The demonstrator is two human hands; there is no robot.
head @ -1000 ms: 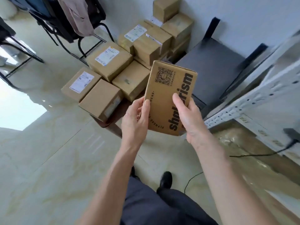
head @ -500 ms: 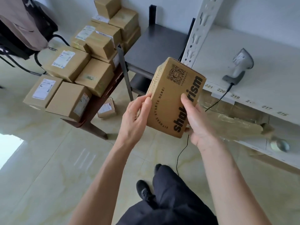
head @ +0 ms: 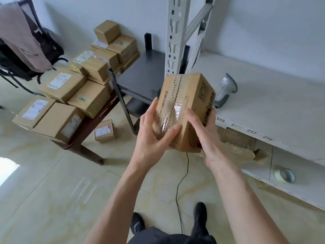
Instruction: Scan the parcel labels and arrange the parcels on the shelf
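- Your left hand [head: 154, 138] grips the box [head: 184, 110] from its left side, thumb curled across the taped face, the other fingers hidden behind it.
- Your right hand [head: 205, 138] clasps the box's right edge; its fingertips wrap round out of sight, covering part of the black printed lettering.
- The box sits tilted between both hands, in the air, its taped seam towards you; glare on the tape blurs the print beneath.
- Just beyond your right hand, the scanner [head: 226, 90] rests on the white shelf [head: 272, 106], its base half hidden by the box.
- The shelf-edge numbers are partly unreadable.
- Well to the left of your left hand, more parcels [head: 75, 95] pile on a low table [head: 91, 124]; one small box [head: 104, 131] lies on the floor below.
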